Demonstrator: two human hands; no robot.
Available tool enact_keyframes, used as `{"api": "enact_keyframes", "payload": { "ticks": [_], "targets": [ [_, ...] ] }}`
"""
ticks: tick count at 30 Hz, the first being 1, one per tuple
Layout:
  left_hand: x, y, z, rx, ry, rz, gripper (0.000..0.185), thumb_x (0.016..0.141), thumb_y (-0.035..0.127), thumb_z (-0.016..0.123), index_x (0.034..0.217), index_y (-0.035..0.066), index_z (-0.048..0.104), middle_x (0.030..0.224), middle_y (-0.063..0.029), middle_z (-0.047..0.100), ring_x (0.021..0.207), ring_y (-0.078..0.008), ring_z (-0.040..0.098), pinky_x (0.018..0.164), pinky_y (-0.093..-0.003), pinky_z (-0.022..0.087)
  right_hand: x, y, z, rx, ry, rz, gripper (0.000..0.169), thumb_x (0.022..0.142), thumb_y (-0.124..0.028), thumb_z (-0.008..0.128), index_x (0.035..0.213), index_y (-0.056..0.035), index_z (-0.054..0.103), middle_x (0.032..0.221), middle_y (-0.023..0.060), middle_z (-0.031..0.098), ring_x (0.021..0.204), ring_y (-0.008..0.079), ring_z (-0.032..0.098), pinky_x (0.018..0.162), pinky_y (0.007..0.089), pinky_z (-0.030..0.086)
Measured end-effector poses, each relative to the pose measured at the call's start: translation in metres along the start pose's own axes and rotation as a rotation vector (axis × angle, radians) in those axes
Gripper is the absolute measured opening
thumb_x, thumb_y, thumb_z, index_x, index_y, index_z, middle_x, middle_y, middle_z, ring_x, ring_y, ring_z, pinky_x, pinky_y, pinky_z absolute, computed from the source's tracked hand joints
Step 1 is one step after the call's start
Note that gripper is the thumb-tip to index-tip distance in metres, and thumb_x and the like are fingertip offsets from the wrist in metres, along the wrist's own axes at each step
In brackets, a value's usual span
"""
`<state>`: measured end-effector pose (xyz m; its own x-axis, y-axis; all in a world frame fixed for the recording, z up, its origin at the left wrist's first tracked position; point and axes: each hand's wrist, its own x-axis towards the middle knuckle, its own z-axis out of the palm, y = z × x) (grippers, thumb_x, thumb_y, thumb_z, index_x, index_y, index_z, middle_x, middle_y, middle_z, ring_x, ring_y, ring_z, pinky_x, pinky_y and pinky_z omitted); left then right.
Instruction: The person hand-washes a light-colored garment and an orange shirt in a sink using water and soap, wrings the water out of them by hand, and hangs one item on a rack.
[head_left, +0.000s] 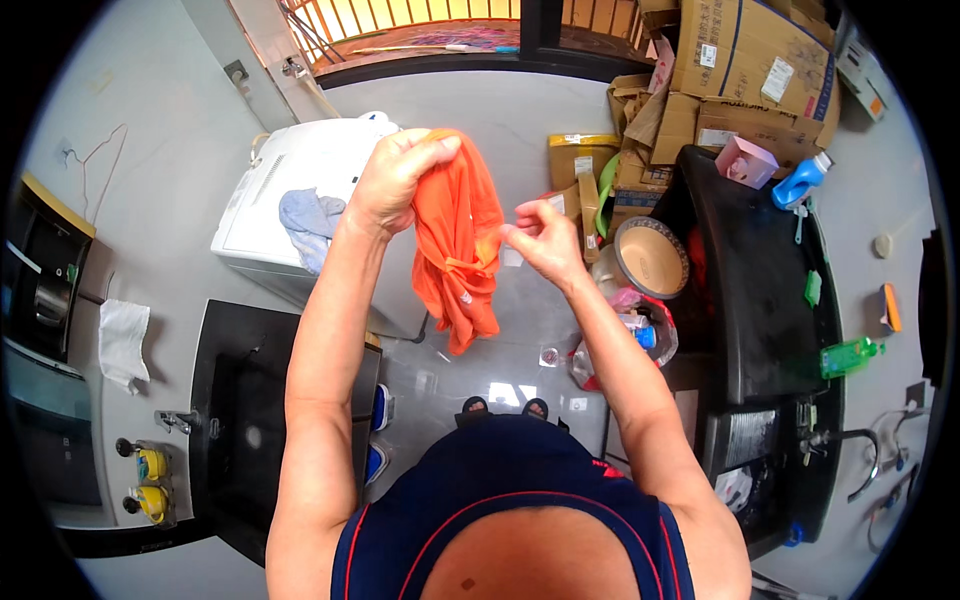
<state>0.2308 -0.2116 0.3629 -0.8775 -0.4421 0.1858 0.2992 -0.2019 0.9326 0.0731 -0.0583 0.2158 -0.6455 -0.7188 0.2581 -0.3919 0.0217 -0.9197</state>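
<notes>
My left hand (394, 176) is raised and grips an orange garment (459, 247) at its top. The cloth hangs down in bunched folds, with a small pale mark low on it. My right hand (551, 244) is just right of the garment, fingers curled and thumb pointing towards the cloth. A small gap shows between thumb and index finger, and I see nothing held there. Behind my left forearm, a crumpled grey-blue cloth (309, 217) lies on the white top of a washing machine (262, 180).
A black sink (247, 390) stands at left and a black counter (765, 285) at right. Stacked cardboard boxes (750, 67) fill the back right corner. A round basin (651, 259) and a plastic bag (664, 341) with items are beside my right arm. Slippers (381, 405) lie near the left cabinet.
</notes>
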Motion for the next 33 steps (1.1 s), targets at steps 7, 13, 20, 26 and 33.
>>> {"api": "enact_keyframes", "payload": {
  "ticks": [7, 13, 20, 26, 33],
  "targets": [
    [-0.008, 0.001, -0.017, 0.051, 0.031, 0.039, 0.018, 0.093, 0.014, 0.067, 0.095, -0.003, 0.067, 0.086, -0.0069, 0.069, 0.073, -0.0131, 0.065, 0.067, -0.0278, 0.054, -0.016, -0.016, 0.046, -0.227, -0.256, 0.109, 0.054, 0.076, -0.041, 0.08, 0.103, 0.004, 0.066, 0.092, 0.0204, 0.071, 0.089, 0.0307, 0.071, 0.08, 0.0393, 0.055],
    [-0.038, 0.015, -0.081, 0.718, 0.214, -0.064, 0.018, 0.087, 0.013, 0.071, 0.095, -0.003, 0.071, 0.08, -0.0089, 0.07, 0.074, -0.014, 0.067, 0.068, -0.0289, 0.054, 0.049, -0.009, -0.044, -0.408, -0.048, 0.005, 0.015, 0.08, -0.016, 0.07, 0.085, -0.0022, 0.069, 0.078, 0.0157, 0.07, 0.071, 0.0234, 0.068, 0.067, 0.0378, 0.054],
    [-0.033, -0.015, -0.088, 1.317, 0.344, -0.309, 0.023, 0.083, 0.018, 0.059, 0.095, 0.004, 0.073, 0.072, -0.013, 0.069, 0.068, -0.0226, 0.07, 0.055, -0.0372, 0.054, 0.089, -0.03, -0.063, -0.216, 0.126, -0.123, 0.03, 0.088, -0.017, 0.051, 0.107, 0.0024, 0.064, 0.098, 0.0118, 0.068, 0.09, 0.0197, 0.062, 0.083, 0.0331, 0.049],
    [-0.01, -0.012, -0.124, 1.004, 0.15, -0.393, 0.026, 0.086, 0.01, 0.055, 0.106, 0.0, 0.069, 0.086, -0.0069, 0.069, 0.073, -0.0139, 0.062, 0.061, -0.0281, 0.05, 0.107, -0.085, -0.093, -0.514, -0.37, 0.003, 0.033, 0.081, -0.018, 0.053, 0.101, 0.0051, 0.067, 0.096, 0.0209, 0.07, 0.094, 0.0296, 0.067, 0.085, 0.0399, 0.051],
    [0.031, -0.057, -0.144, 0.585, 0.014, -0.289, 0.031, 0.09, 0.017, 0.057, 0.113, -0.001, 0.066, 0.1, -0.0018, 0.068, 0.086, -0.0159, 0.065, 0.078, -0.0313, 0.052, 0.145, -0.064, -0.118, -0.742, -0.211, 0.059, 0.038, 0.082, -0.024, 0.053, 0.101, 0.0052, 0.068, 0.101, 0.0235, 0.07, 0.098, 0.0322, 0.067, 0.087, 0.0405, 0.051]
  ]
}}
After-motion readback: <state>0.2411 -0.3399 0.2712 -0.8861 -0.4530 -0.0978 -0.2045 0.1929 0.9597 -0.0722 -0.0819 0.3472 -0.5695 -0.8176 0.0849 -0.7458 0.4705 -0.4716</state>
